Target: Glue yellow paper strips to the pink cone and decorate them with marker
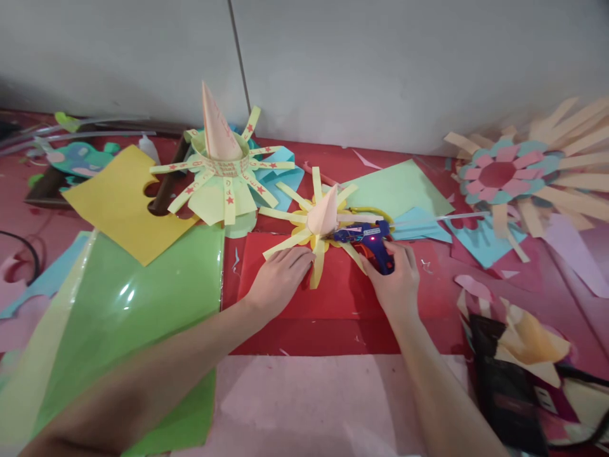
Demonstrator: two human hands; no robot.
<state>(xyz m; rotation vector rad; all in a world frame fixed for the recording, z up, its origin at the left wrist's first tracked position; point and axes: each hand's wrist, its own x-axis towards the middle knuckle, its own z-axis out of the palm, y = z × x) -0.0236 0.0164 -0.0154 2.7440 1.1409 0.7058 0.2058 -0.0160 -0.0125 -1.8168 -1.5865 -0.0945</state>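
Observation:
A blue hot glue gun with a lit red light is gripped in my right hand. Its nozzle points left at the base of a pale pink paper cone, and a long clear glue stick sticks out of its back. The cone stands in the middle of a yellow paper flower with pale strips spread around it. My left hand has its fingers closed at the flower's lower left strips, steadying it on a red sheet. The nozzle tip is partly hidden beside the cone.
Behind on the left stands a larger paper cone piece with star-printed strips. A yellow sheet and a glossy green pack lie left. Paper flowers are far right; a black pouch sits front right. A grey wall rises behind.

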